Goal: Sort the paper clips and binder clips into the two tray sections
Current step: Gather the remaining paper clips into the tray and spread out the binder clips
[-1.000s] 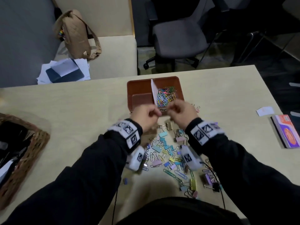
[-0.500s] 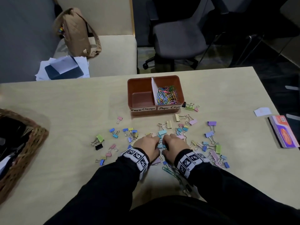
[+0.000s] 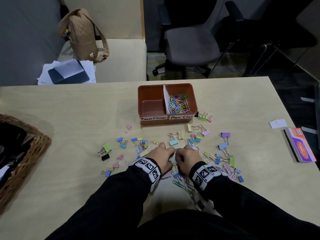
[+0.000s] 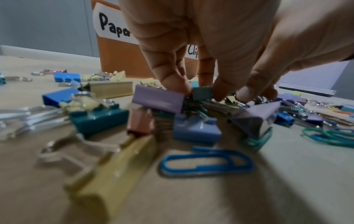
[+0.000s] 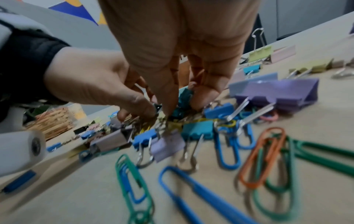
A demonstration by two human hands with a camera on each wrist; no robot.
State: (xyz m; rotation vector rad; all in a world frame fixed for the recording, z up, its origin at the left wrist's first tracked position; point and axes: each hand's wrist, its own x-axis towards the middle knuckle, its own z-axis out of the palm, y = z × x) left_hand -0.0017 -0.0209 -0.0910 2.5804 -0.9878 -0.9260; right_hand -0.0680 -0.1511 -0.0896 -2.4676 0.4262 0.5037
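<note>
A brown two-section tray (image 3: 150, 87) stands mid-table. Its left section, labelled Paper Clamps, is bare; its right section holds coloured paper clips (image 3: 180, 103). Pastel binder clips (image 3: 223, 146) lie scattered in front of it, with a few paper clips (image 3: 180, 185) near my body. Both hands are down in the middle of this pile, fingertips nearly touching. My right hand (image 5: 184, 100) pinches a teal binder clip (image 5: 184, 92) between thumb and finger. My left hand (image 4: 189, 86) has its fingers curled into the tangle of clips beside it, gripping wire handles (image 5: 141, 119).
A wicker basket (image 3: 31, 153) sits at the table's left edge. A notepad (image 3: 300, 144) and a white slip (image 3: 278, 123) lie at the right. Behind the table are a bench with a tan bag (image 3: 83, 35) and papers, and an office chair (image 3: 190, 44).
A second ago both hands were raised by the tray's front edge. They came back down to the clip pile and have hardly shifted in the last half second.
</note>
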